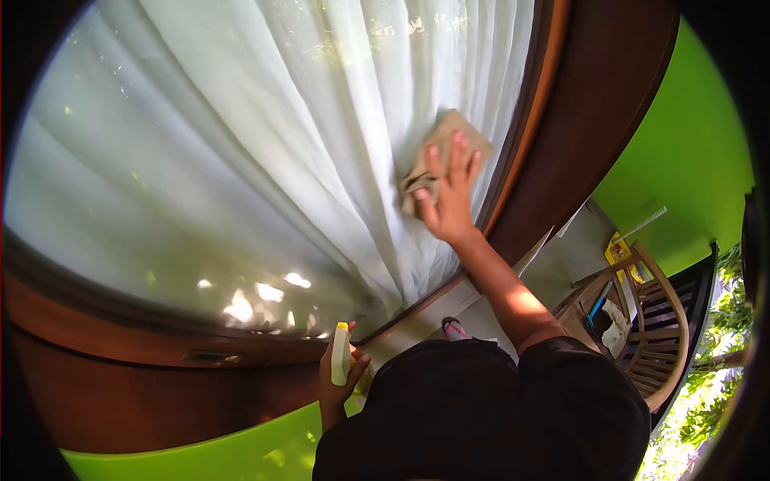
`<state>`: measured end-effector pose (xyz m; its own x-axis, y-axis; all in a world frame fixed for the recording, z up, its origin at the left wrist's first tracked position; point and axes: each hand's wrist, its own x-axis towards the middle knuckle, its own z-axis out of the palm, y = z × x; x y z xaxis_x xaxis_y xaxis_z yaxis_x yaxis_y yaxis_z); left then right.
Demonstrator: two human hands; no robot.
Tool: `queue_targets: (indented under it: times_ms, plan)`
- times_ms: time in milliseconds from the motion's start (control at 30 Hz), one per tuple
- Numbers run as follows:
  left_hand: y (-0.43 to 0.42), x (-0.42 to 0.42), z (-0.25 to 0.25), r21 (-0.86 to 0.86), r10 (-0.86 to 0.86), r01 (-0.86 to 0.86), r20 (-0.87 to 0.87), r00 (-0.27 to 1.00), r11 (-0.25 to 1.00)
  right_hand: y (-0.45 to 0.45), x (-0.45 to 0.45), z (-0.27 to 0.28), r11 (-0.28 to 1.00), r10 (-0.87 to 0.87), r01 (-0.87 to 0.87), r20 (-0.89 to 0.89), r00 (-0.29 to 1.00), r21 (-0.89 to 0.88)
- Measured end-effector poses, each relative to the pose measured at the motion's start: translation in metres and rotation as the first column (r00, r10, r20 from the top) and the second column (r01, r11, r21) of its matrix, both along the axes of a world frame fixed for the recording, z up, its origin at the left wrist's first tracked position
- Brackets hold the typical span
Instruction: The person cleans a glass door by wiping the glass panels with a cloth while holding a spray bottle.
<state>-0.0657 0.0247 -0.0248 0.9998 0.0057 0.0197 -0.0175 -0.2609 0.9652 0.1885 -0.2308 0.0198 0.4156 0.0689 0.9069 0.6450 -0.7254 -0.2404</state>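
A folded beige cloth [472,135] lies against the window glass [112,200], pinned there by my right hand [451,196]. That hand's fingers are spread over the cloth, with the thumb low on its left side. Low in the view, near my body, my left hand [331,381] is wrapped around a spray bottle [341,361] with a pale head and a yellow tip. The lower part of the bottle is mostly hidden. White curtains [321,136] hang behind the glass, and bright reflections show across its lower part.
A dark brown wooden frame [601,88] surrounds the glass, with a green wall [682,160] beyond it. To my right stands a wooden chair [672,337] with dark and pale items on it. A yellow object [618,252] is behind the chair. My foot [454,327] shows on the floor.
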Motion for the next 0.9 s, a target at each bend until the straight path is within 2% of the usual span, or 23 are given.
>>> queue_targets:
  times_ms: [67,100,200,267,333,400,433,533,633,700,767,867,900]
  plan:
    - [-0.004,0.005,0.002,0.044,-0.018,0.018,0.011,1.000,0.999,-0.018,0.010,0.015,0.991,0.014,-0.011,-0.021,1.000,0.132]
    - [-0.007,0.007,0.003,0.008,-0.014,0.014,-0.021,1.000,1.000,-0.026,0.016,0.029,0.980,0.021,-0.014,-0.035,0.999,0.196]
    - [-0.017,0.015,0.002,-0.071,-0.023,0.017,-0.074,0.997,0.997,-0.022,0.031,0.104,0.956,-0.004,-0.023,0.089,0.996,0.294]
    - [-0.023,0.020,0.000,-0.074,-0.034,0.029,-0.062,0.997,0.997,-0.008,0.031,0.146,0.953,-0.022,-0.026,0.156,0.988,0.302]
    - [-0.030,0.025,-0.004,-0.046,-0.033,0.032,-0.023,0.999,0.998,0.010,0.026,0.168,0.973,-0.010,-0.040,0.213,0.977,0.225]
    - [-0.038,0.030,-0.002,-0.031,-0.030,0.029,-0.010,1.000,0.999,0.026,0.014,0.167,0.992,0.060,-0.085,0.247,0.967,0.090]
    - [-0.043,0.032,0.000,-0.032,-0.025,0.024,-0.019,1.000,0.999,0.032,0.006,0.156,0.994,0.105,-0.104,0.209,0.972,-0.017]
    - [-0.054,0.040,-0.007,-0.019,-0.011,0.010,-0.034,0.999,1.000,0.033,-0.002,0.102,0.943,0.236,-0.198,0.118,0.965,-0.266]
    - [-0.066,0.049,-0.004,-0.052,0.002,-0.006,-0.070,0.998,0.999,0.007,0.009,0.044,0.936,0.237,-0.191,0.128,0.963,-0.295]
    - [-0.076,0.053,-0.005,-0.089,0.006,-0.015,-0.103,0.995,0.996,-0.020,0.025,0.009,0.954,0.206,-0.178,0.095,0.974,-0.242]
    - [-0.085,0.057,-0.006,-0.116,0.011,-0.026,-0.127,0.992,0.993,-0.044,0.034,0.005,0.979,0.146,-0.134,0.063,0.987,-0.155]
    - [-0.091,0.062,-0.008,-0.002,-0.029,0.028,-0.061,0.998,1.000,-0.056,0.044,0.055,0.991,0.132,-0.133,0.043,0.990,0.029]
    - [-0.094,0.064,-0.007,-0.019,-0.019,0.017,-0.065,0.998,1.000,-0.056,0.048,0.081,0.989,0.117,-0.125,0.090,0.989,0.082]
